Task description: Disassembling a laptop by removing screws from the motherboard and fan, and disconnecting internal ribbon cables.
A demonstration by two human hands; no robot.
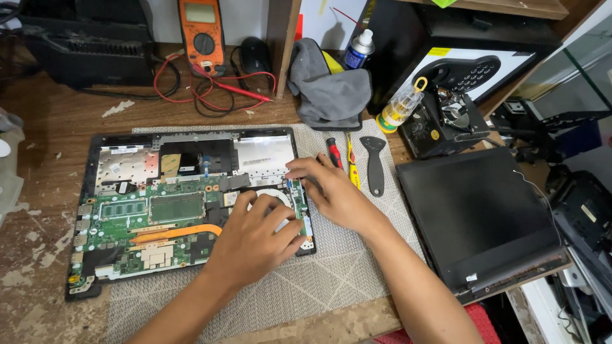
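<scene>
Opened laptop [159,210]: base with cover off, circuit board exposed, lying on a grey mat [344,267] on the wooden bench, under both hands.
Left hand [252,239]: flat over the fan area at the board's right end, fingers curled down, holding nothing visible.
Right hand [331,191]: fingertips pressed on the laptop's right edge, narrow pinch; cannot tell if anything is gripped.
Labels: white sticker patches on the laptop's upper panels, text too small.
Containers: blue-white spray can [358,50] upright behind a grey cloth [328,86]; clear bottle with yellow cap [400,105], tilted, pale liquid inside.
Tools: red screwdriver [333,153], black pry tool [375,162], just beside the right hand.
</scene>
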